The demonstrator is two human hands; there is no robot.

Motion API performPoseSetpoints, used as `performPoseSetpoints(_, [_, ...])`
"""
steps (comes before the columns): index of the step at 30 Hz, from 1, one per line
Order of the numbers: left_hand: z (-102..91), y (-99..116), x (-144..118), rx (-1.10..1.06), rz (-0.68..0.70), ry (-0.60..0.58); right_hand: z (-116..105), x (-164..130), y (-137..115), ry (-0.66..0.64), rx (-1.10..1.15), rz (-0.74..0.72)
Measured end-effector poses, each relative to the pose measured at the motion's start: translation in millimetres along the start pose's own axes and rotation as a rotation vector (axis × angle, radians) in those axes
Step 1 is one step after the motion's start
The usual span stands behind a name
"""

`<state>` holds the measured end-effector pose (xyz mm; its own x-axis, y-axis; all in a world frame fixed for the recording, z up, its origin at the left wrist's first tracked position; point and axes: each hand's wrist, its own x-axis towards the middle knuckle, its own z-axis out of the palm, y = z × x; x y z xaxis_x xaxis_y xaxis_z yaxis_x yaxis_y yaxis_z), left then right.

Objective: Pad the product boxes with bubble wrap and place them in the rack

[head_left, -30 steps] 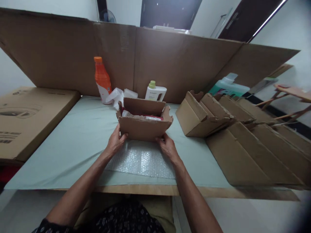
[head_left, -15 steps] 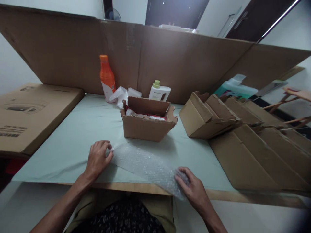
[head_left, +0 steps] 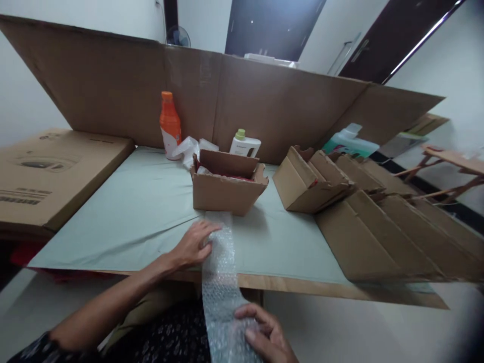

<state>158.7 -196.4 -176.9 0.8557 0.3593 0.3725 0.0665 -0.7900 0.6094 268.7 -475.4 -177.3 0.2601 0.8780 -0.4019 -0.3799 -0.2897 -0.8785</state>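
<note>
A strip of clear bubble wrap (head_left: 220, 275) runs from in front of the small open cardboard box (head_left: 227, 195) over the table's front edge toward my lap. My left hand (head_left: 194, 244) rests at the strip's left side, fingers stretched over it and thumb apart. Lower down, my right hand (head_left: 266, 333) grips the wrap's near end, thumb and fingers curled around its right edge. Inside the box, some red and clear wrapping shows; most of the contents are hidden by its walls.
Behind the box stand an orange bottle (head_left: 170, 126), crumpled clear plastic (head_left: 188, 150) and a white bottle with a green cap (head_left: 244, 145). Several cardboard boxes (head_left: 351, 237) and a teal jug (head_left: 351, 141) fill the right. A large flat carton (head_left: 64, 176) lies left; a cardboard screen (head_left: 264, 101) closes the back.
The bubble wrap has swung from slanting across the table to running toward me. My left hand has moved right and its pinch has loosened; my right hand has come down and closer.
</note>
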Motion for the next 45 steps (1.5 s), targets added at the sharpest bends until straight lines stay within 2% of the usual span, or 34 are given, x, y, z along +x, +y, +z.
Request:
performPoseSetpoints(2, [-13.8, 12.2, -36.7, -0.354, -0.101, -0.168, 12.4, 11.2, -8.9, -0.014, 0.249, -0.01])
performPoseSetpoints(4, [-20.6, 24.8, -64.7, -0.629, -0.246, -0.303, 21.4, 29.6, -18.9, 0.018, 0.347, -0.058])
performPoseSetpoints(5, [-19.2, 30.5, -73.0, -0.708, -0.308, -0.323, 24.7, 40.8, -23.5, 0.028, 0.363, -0.08])
performPoseSetpoints(7, [-7.0, 38.5, -77.5, -0.739, -0.418, -0.243, 28.8, 62.8, -30.3, 0.028, 0.385, -0.097])
performPoseSetpoints(10, [22.0, 38.8, -65.6, -0.516, -0.604, -0.029, 26.3, 81.7, -31.7, 0.071, 0.332, -0.092])
performPoseSetpoints(11, [30.3, 36.2, -60.7, -0.429, -0.652, 0.015, 22.8, 82.1, -29.9, 0.111, 0.263, -0.106])
performPoseSetpoints(13, [41.0, 29.1, -53.7, -0.313, -0.698, 0.03, 13.5, 75.5, -24.1, 0.21, 0.018, -0.2])
performPoseSetpoints(15, [44.4, 22.1, -50.9, -0.257, -0.69, -0.007, 4.6, 65.1, -16.9, 0.265, -0.348, -0.379])
performPoseSetpoints(18, [41.8, 16.6, -51.0, -0.186, -0.664, -0.073, -2.2, 58.8, -6.4, 0.209, -0.922, -0.662])
performPoseSetpoints(21, [35.0, 19.2, -56.0, -0.084, -0.62, -0.042, -2.9, 69.4, 2.2, 0.169, -1.228, -0.806])
performPoseSetpoints(25, [23.1, 31.1, -72.2, -0.059, -0.39, 0.086, -4.3, 87.9, 4.5, 0.136, -1.221, -0.86])
performPoseSetpoints(28, [23.5, 36.6, -80.0, -0.079, -0.237, 0.036, -3.9, 96.1, -3.2, 0.091, -1.108, -0.765])
performPoseSetpoints(31, [34.4, 32.0, -74.1, -0.056, -0.327, 0.06, -1.3, 101.3, -11.3, 0.151, -1.016, -0.665])
performPoseSetpoints(33, [41.9, 25.3, -64.4, -0.02, -0.405, 0.082, 0.1, 102.2, -13.2, 0.262, -1.036, -0.716])
performPoseSetpoints(35, [45.9, 19.2, -55.0, 0.035, -0.421, 0.077, 0.5, 101.1, -12.5, 0.347, -1.115, -0.805])
performPoseSetpoints(38, [44.8, 15.7, -50.4, 0.104, -0.383, 0.121, 0.4, 100.4, -11.6, 0.275, -1.244, -0.846])
performPoseSetpoints(41, [39.2, 19.2, -59.2, 0.094, -0.266, 0.164, 0.2, 104.3, -16.3, 0.191, -1.26, -0.833])
performPoseSetpoints(43, [35.1, 23.1, -66.8, 0.06, -0.202, 0.137, -0.4, 107.0, -21.9, 0.154, -1.206, -0.781])
performPoseSetpoints(45, [32.2, 25.6, -70.1, 0.027, -0.213, 0.109, -1.0, 108.0, -26.8, 0.108, -1.154, -0.682])
